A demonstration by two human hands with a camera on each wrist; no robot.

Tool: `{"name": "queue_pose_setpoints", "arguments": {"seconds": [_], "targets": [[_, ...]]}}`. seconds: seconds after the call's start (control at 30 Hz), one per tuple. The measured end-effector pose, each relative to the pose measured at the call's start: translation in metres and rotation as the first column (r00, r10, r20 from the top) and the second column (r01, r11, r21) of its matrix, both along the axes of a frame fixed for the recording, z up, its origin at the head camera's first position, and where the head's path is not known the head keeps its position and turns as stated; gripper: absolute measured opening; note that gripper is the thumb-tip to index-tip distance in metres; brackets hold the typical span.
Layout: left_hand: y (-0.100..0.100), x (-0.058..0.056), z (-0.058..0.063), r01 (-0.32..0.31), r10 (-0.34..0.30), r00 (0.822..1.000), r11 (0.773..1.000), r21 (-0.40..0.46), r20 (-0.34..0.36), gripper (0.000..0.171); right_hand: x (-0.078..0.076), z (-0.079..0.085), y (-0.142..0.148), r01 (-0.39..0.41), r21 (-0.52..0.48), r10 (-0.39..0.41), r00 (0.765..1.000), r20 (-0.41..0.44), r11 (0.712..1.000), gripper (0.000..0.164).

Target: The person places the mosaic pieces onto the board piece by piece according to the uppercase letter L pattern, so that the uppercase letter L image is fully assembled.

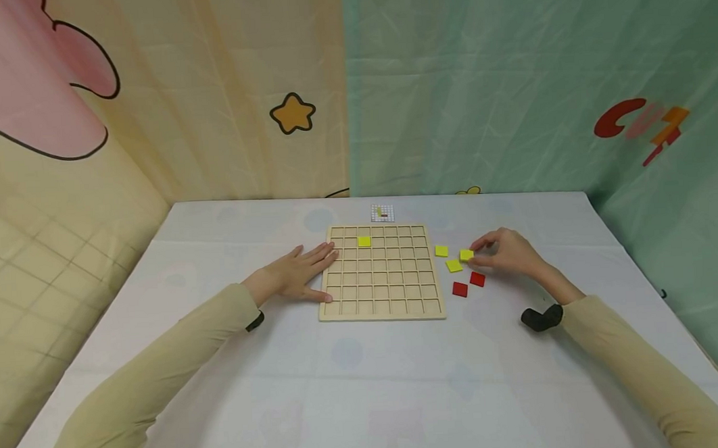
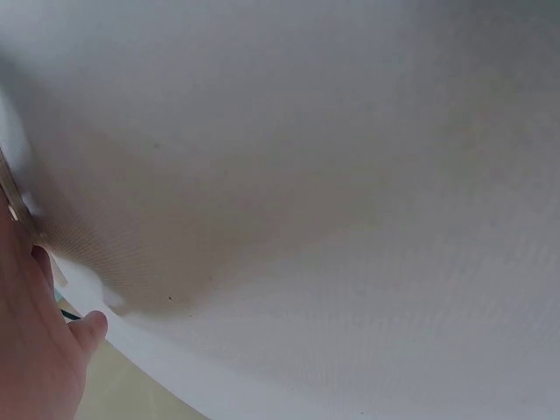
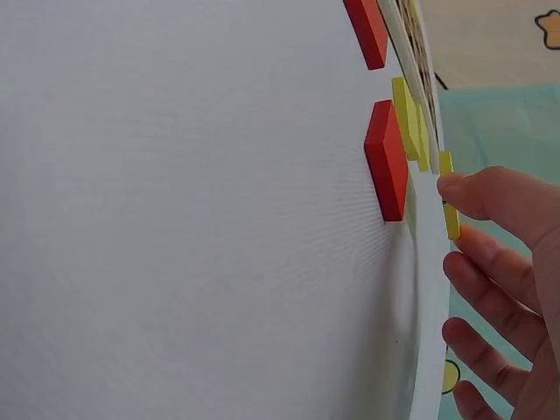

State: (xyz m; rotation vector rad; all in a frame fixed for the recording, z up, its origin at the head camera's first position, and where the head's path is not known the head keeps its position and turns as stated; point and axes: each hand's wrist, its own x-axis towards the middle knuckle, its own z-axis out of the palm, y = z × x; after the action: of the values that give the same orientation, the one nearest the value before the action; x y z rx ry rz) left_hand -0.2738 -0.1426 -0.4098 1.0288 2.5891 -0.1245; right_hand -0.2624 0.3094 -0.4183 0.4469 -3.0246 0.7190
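A wooden grid board lies flat on the table, with a yellow square tile in one of its upper cells. Across the board's left edge rests my left hand, its fingers spread; in the left wrist view only part of that hand shows. To the right of the board, my right hand pinches a yellow tile between thumb and finger, raised off the table. Close by lie two more yellow tiles and two red tiles.
A small card with a printed grid pattern lies behind the board. The white-covered table reaches back to patterned curtains. Black bands sit at both wrists.
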Motion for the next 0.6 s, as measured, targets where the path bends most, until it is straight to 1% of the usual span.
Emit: {"name": "queue_pose_setpoints", "arguments": {"seconds": [0.3,0.6], "targets": [[-0.001,0.0,-0.002,-0.002,0.002,1.0,1.0,0.003,0.0,0.102,-0.004,0.01,-0.011,0.048,-0.005,-0.048,0.999,-0.025,0.999,0.032],[-0.001,0.0,-0.001,0.0,0.0,1.0,1.0,0.018,0.005,0.102,-0.01,0.016,-0.032,0.013,-0.026,-0.014,0.999,-0.045,1.0,0.032]]}}
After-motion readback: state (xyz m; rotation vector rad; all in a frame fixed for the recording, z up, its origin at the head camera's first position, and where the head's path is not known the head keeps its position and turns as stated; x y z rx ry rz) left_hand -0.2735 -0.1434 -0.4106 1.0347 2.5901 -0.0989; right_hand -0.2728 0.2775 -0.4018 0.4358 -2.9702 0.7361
